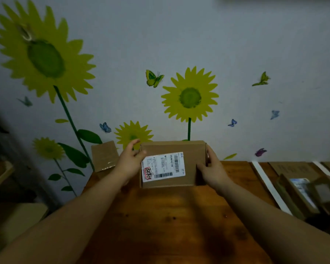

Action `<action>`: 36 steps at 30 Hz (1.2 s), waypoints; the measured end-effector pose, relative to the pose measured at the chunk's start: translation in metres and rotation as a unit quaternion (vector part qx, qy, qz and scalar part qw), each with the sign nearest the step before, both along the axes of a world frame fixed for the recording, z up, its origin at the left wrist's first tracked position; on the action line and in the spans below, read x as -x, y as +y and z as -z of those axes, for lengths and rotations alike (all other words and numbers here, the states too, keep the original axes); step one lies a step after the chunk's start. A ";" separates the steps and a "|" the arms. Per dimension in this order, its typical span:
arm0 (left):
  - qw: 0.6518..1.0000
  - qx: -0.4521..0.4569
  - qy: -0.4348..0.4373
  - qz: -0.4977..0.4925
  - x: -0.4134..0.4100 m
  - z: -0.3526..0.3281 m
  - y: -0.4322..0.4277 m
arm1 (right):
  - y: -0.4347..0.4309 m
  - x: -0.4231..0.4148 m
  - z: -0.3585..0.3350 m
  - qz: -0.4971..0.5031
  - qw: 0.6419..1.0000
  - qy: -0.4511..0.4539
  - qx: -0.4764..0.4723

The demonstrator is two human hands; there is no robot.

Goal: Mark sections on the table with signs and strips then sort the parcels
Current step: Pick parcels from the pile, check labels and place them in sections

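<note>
A brown cardboard parcel [191,151] with a white shipping label [163,166] is held above the far part of the wooden table [166,221]. My left hand [130,161] grips its left side, with the thumb on the labelled face. On the right end of the parcel, my right hand [212,169] holds on with the thumb on the top face. A white strip [269,184] runs across the table on the right. Beyond it lie several more parcels [301,193].
Another cardboard box [104,155] stands at the table's far left against the wall with sunflower stickers. A second white strip [324,170] shows at the far right. Shelves and a pale box [19,220] sit left of the table.
</note>
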State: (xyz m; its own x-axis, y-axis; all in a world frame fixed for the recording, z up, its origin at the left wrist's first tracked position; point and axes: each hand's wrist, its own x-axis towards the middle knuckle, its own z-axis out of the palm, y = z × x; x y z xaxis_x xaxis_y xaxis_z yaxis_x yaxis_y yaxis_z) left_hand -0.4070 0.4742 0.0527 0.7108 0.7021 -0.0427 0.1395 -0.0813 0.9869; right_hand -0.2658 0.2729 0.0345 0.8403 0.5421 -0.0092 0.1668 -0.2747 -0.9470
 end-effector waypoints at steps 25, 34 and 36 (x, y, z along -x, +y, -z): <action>0.918 -0.177 -0.045 0.353 -0.134 -0.062 -0.473 | -0.493 0.027 -0.055 0.337 0.933 -0.127 -0.007; 0.812 -0.171 0.063 0.554 -0.194 -0.041 -0.713 | -0.738 0.036 -0.024 0.464 0.886 -0.008 0.008; 0.797 -0.175 0.080 0.572 -0.209 -0.036 -0.749 | -0.771 0.031 -0.020 0.485 0.875 0.002 0.009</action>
